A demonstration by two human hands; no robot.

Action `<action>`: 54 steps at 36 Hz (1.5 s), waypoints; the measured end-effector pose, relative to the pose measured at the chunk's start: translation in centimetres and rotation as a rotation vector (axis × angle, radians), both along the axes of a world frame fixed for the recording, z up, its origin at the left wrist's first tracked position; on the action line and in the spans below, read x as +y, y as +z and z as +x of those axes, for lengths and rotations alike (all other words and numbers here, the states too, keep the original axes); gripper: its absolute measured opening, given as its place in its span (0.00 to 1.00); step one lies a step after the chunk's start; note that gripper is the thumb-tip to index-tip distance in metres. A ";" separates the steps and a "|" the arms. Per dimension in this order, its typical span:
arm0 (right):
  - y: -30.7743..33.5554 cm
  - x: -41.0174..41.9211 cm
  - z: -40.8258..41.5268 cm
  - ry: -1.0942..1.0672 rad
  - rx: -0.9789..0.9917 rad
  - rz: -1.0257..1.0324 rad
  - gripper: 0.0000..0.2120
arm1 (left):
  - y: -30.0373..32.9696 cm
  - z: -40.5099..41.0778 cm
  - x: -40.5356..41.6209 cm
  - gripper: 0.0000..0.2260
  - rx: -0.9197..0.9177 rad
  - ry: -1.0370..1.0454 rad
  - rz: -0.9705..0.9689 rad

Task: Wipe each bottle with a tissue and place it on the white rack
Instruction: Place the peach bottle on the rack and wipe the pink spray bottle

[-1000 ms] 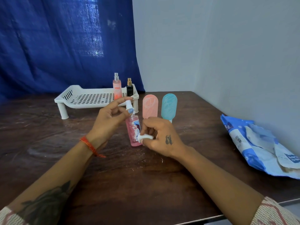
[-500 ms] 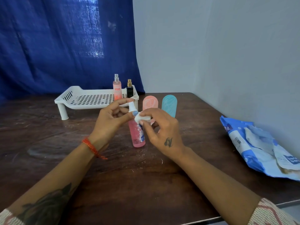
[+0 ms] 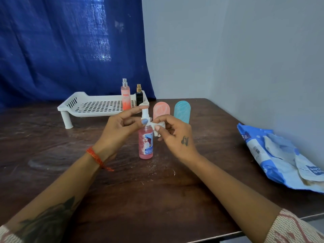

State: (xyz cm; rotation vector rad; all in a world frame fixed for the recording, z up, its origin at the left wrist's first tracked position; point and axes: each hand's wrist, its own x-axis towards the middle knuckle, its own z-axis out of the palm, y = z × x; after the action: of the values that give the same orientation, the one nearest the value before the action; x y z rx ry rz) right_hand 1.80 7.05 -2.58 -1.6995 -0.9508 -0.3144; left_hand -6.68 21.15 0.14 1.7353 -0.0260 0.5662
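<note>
On dark wooden table (image 3: pixel 122 199) by grey wall (image 3: pixel 228 50): left hand (image 3: pixel 119 130) grips pink bottle (image 3: pixel 145 144); right hand (image 3: pixel 177 135) pinches tissue (image 3: pixel 158 127).

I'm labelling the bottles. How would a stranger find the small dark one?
Find the white rack at the table's far side, before the blue curtain. At its right end stand two bottles; the black bottle is the shorter, gold-capped, right of the taller peach spray bottle.

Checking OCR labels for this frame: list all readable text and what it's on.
"ENGAGE", roughly, red letters: tall pink bottle on the rack.
Held bottle: small lines low on its label, blurred, unreadable.
Blue pack: white label print upside down, barcode, too blurred.
Black bottle, pink case, teal case: none visible.
</note>
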 end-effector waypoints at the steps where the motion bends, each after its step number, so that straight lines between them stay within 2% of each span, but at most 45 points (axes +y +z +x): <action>1: 0.0 0.1 0.0 0.023 0.046 -0.009 0.05 | 0.0 0.0 0.1 0.21 0.004 -0.008 0.000; 7: 0.3 0.4 -0.1 0.139 0.340 -0.099 0.04 | -0.2 0.2 0.6 0.17 -0.013 -0.041 0.027; 10: 0.3 0.3 -0.3 0.126 0.405 -0.021 0.04 | -0.2 0.2 0.6 0.17 -0.031 -0.035 0.058; 13: 0.4 0.1 -0.4 0.055 0.284 0.093 0.06 | -0.4 0.4 0.8 0.18 -0.033 -0.002 0.128; 23: -0.6 -0.2 -0.6 0.060 -0.240 -0.115 0.07 | -0.7 0.5 1.1 0.20 0.025 0.063 0.161; 28: -0.9 -0.8 -0.4 0.107 -0.290 -0.283 0.07 | -0.7 0.4 1.1 0.21 0.077 0.062 0.125; 33: -1.0 -1.0 -0.3 0.142 -0.277 -0.380 0.06 | -0.6 0.2 1.2 0.32 0.155 0.019 0.131; 36: -0.9 -0.9 -0.1 0.100 -0.222 -0.318 0.06 | -0.4 0.2 1.1 0.37 0.189 -0.017 0.159; 39: -0.8 -0.6 0.2 0.001 -0.205 -0.121 0.06 | -0.3 0.2 1.1 0.38 0.192 -0.039 0.133; 41: -0.7 -0.3 0.2 -0.019 -0.122 -0.065 0.08 | -0.3 0.2 1.1 0.38 0.180 -0.048 0.131; 46: -0.5 -0.2 -0.2 0.100 -0.018 -0.112 0.07 | -0.5 0.3 1.0 0.39 0.140 -0.060 0.087; 49: -0.4 -0.6 -0.4 0.147 0.066 -0.174 0.07 | -0.5 0.3 1.3 0.39 0.085 -0.036 -0.003; 52: 0.1 -0.7 -0.8 0.150 0.256 -0.207 0.07 | -0.3 0.2 1.4 0.39 0.024 0.006 -0.071; 54: 0.6 -0.7 -0.9 0.144 0.520 -0.162 0.09 | -0.3 0.2 1.4 0.38 -0.004 0.025 -0.113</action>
State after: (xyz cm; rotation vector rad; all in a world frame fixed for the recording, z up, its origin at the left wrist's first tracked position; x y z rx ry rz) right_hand 0.88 6.35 -2.00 -1.7261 -0.7147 0.2986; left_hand -6.49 22.60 -0.11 1.6266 0.0247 0.5790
